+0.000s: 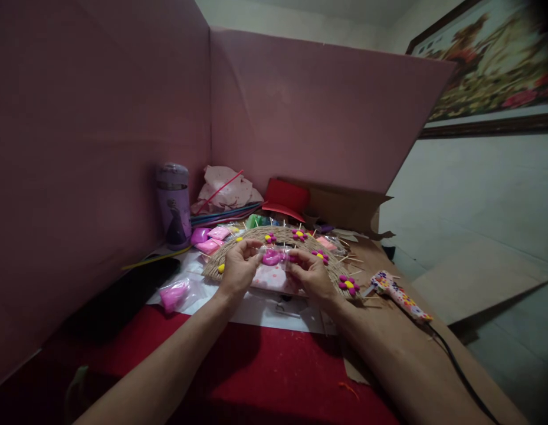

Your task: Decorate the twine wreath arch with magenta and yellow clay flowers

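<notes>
Between my two hands is a small clear plastic bag [272,256] with a magenta lump of modelling clay inside. My left hand [240,265] pinches the bag's left edge; my right hand [309,273] pinches its right edge. Just beneath and behind them lies a fan-shaped woven piece [217,260] of tan cord with sticks poking out along its rim. Magenta flowers with yellow centres, such as one flower [348,285] at the right, sit on its weave. Yellow dots without petals show on its left side. White fabric with pink dots [274,277] shows below the bag.
A floral-covered glue gun [400,295] with a black cable lies on cardboard at right. At left are a purple tumbler [173,206], a bag of pink clay [175,294] and a yellow stick [156,258]. Pink panels [318,112] stand behind and left; red cloth [274,366] covers the front.
</notes>
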Available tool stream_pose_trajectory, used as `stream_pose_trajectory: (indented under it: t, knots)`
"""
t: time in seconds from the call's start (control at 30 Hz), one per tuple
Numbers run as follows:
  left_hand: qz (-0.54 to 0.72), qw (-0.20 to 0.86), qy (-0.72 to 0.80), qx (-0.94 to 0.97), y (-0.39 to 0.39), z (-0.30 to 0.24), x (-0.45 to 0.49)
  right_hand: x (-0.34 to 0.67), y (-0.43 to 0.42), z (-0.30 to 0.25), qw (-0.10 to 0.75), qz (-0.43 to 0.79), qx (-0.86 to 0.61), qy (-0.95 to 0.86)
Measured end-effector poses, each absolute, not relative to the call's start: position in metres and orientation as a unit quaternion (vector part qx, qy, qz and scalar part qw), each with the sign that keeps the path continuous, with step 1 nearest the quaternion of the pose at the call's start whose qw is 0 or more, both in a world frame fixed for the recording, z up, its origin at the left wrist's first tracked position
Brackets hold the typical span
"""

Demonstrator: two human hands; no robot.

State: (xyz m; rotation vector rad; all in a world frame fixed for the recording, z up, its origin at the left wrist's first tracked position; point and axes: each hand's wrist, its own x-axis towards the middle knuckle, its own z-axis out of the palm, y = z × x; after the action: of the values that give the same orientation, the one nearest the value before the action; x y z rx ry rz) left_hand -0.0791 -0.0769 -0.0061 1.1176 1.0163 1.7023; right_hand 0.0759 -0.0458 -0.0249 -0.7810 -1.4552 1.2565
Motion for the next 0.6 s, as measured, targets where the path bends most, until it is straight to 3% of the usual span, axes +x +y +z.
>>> stream_pose_trajectory:
  t: [0.13,0.33,0.6]
  knots:
    - [0.654,0.373,0.441,0.488,-0.072,-0.012,-0.082,0.078,-0.047,-0.021,0.467,0.505,-0.322,-0.651]
    - [0.612,0.235,0.487,0.577,-0.071,-0.017,-0.082,0.077,-0.049,-0.018,0.479,0.505,-0.326,-0.641]
    - [0.576,0.204,0.478,0.631,-0.078,-0.017,-0.080,0.079,-0.053,-0.013,0.441,0.531,-0.323,-0.647]
